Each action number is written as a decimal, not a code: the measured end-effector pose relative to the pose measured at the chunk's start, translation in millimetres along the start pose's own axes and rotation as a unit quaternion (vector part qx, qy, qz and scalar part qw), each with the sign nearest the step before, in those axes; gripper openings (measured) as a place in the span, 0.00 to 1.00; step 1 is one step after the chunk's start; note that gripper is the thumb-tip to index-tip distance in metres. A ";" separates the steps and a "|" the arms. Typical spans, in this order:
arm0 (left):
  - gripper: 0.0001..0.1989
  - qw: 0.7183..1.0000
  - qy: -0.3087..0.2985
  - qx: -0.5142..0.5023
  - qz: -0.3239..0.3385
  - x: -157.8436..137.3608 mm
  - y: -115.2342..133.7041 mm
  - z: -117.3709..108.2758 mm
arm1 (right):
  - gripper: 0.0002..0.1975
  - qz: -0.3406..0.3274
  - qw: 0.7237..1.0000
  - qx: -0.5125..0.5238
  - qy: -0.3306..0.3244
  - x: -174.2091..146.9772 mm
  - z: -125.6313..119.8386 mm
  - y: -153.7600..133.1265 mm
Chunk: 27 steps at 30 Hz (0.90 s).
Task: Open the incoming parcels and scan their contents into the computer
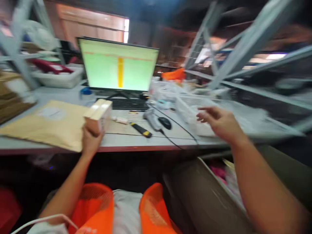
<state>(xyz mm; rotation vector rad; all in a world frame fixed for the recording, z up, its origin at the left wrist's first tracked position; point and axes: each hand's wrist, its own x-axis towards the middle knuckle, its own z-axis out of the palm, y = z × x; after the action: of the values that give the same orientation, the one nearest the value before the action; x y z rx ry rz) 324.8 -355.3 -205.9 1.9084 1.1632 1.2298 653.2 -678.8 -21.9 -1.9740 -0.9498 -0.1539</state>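
Observation:
My left hand is closed around a small cardboard box, held upright over the front of the desk beside a large tan padded envelope. To the right, my right hand hovers with fingers apart and holds nothing; it is nearest to a white plastic basket. Between the hands lie a yellow and black box cutter, a grey handheld scanner with a cable and a black mouse. The picture is smeared by motion, so print on the box cannot be read.
A lit monitor stands behind a black keyboard. At the back left is a white bin with dark red items. Metal shelf posts rise on the right. Below the desk's right side is an open brown container.

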 end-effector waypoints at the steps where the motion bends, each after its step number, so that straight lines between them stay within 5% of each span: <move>1: 0.43 0.999 0.019 0.007 -0.026 0.3 -12.4 -13.0 | 0.17 -0.008 0.997 -0.044 -0.056 10.6 38.1 7.2; 5: 0.43 0.998 0.034 -0.040 -0.044 1.0 -22.4 -21.5 | 0.23 0.008 0.976 -0.127 -0.176 34.8 156.4 22.2; 9: 0.39 0.993 0.034 -0.103 -0.044 0.9 -20.9 -16.7 | 0.32 0.034 0.947 -0.270 -0.174 42.6 207.8 30.0; 15: 0.33 0.964 0.004 -0.260 -0.056 9.4 -23.6 -18.1 | 0.32 0.053 0.921 -0.337 -0.190 38.7 224.4 31.2; 20: 0.36 0.970 0.005 -0.243 -0.021 8.6 -21.9 -18.9 | 0.29 0.077 0.914 -0.348 -0.191 44.9 227.7 27.2; 24: 0.32 0.987 0.007 -0.062 0.151 -3.0 -23.5 -33.0 | 0.25 0.069 0.915 -0.346 -0.196 51.8 229.1 28.6; 27: 0.19 0.938 -0.032 0.054 0.341 -14.4 -24.3 -47.5 | 0.22 0.054 0.928 -0.319 -0.186 59.5 222.2 24.8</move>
<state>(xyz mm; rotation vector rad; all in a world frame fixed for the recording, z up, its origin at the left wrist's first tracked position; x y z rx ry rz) 270.0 -356.5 -212.5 2.5271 0.5371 1.4429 655.5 -480.0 -140.3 -2.7215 -1.1193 -0.0210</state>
